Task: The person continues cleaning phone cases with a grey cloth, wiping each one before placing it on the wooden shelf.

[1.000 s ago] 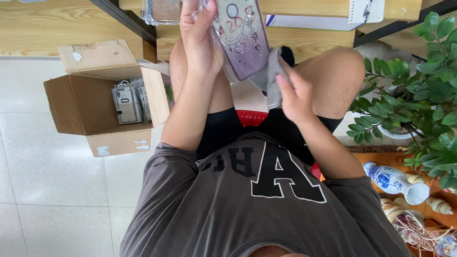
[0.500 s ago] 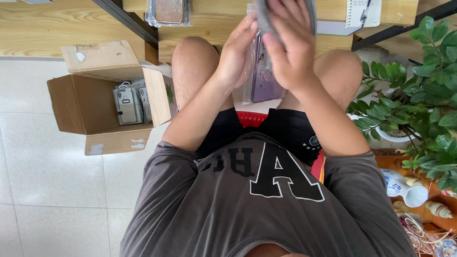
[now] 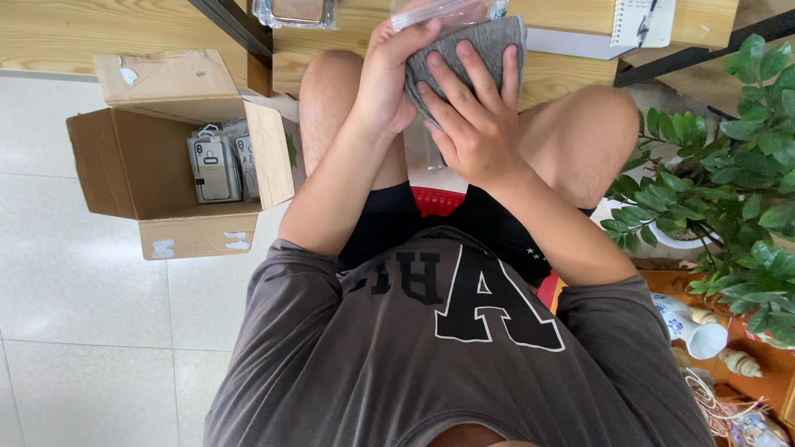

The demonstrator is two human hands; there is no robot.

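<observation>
Where both hands meet, grey cloth (image 3: 480, 45); soft, folded, covering clear case (image 3: 435, 12).

Matt grey cloth (image 3: 476, 50); glossy clear plastic case (image 3: 439, 12); matt cardboard box (image 3: 166, 141)

Clear case (image 3: 439, 12): mostly hidden behind grey cloth (image 3: 472, 50) and both hands; top cut by frame edge; bagged item (image 3: 296, 10) on table (contents unclear) likewise cropped; packets in cardboard box (image 3: 124, 165) too small to identify.
</observation>
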